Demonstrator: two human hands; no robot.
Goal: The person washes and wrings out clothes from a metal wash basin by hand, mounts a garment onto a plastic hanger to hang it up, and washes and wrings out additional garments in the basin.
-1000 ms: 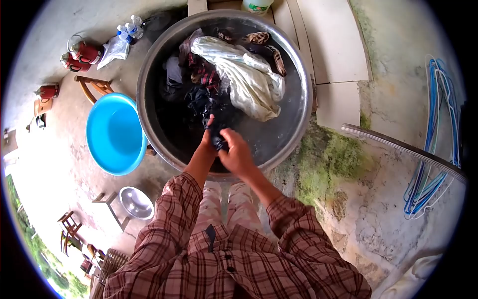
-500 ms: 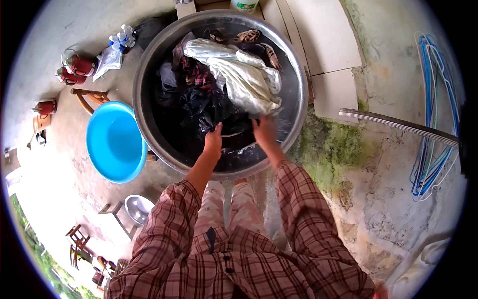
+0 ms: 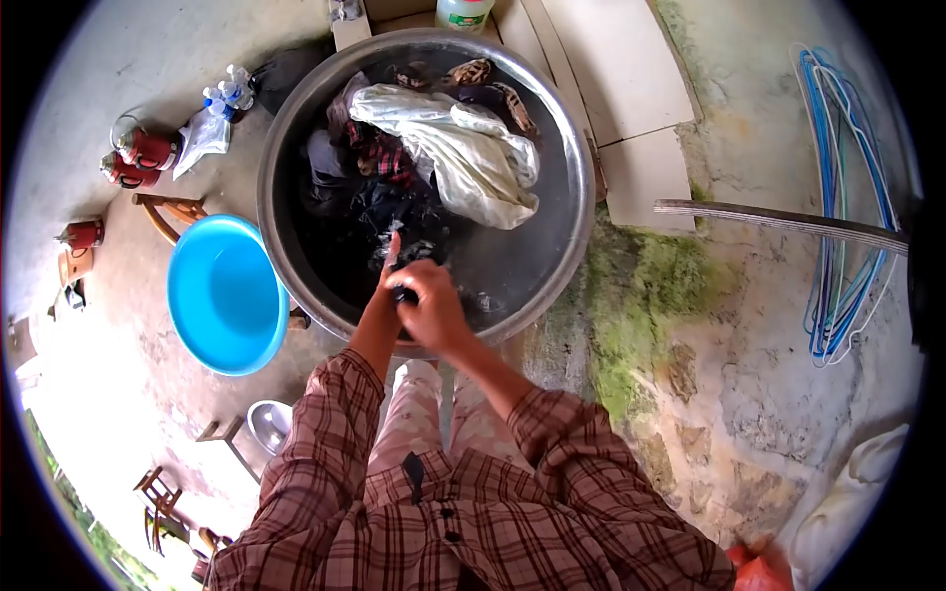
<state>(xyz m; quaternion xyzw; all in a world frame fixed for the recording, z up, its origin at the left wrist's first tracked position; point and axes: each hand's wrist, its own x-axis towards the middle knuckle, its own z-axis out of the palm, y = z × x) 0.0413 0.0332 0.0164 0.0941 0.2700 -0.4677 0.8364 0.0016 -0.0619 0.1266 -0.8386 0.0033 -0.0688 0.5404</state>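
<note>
A wide metal basin (image 3: 581, 222) in front of me holds dark water and a heap of wet clothes. Near its close rim my right hand (image 3: 434, 305) is closed on a black garment (image 3: 404, 295), a bit of which shows beside the fingers. My left hand (image 3: 386, 271) is right beside and partly behind it, one digit pointing up. Its other fingers are hidden against the dark cloth, which it seems to grip. Farther back lie a twisted white cloth (image 3: 483, 172), a red plaid piece (image 3: 384, 158) and leopard-print fabric (image 3: 469, 72).
A blue plastic tub (image 3: 227, 295) stands left of the basin, near a wooden chair (image 3: 168, 207). Red thermoses (image 3: 148, 150) and plastic bottles (image 3: 232, 91) are by the left wall. Blue hangers (image 3: 847, 197) and a grey strip (image 3: 778, 222) are at right. The floor has green moss (image 3: 650, 305).
My right hand has moved left across the basin to my left hand, bringing dark cloth with it. My left hand has shifted slightly left. The view has tilted a little.
</note>
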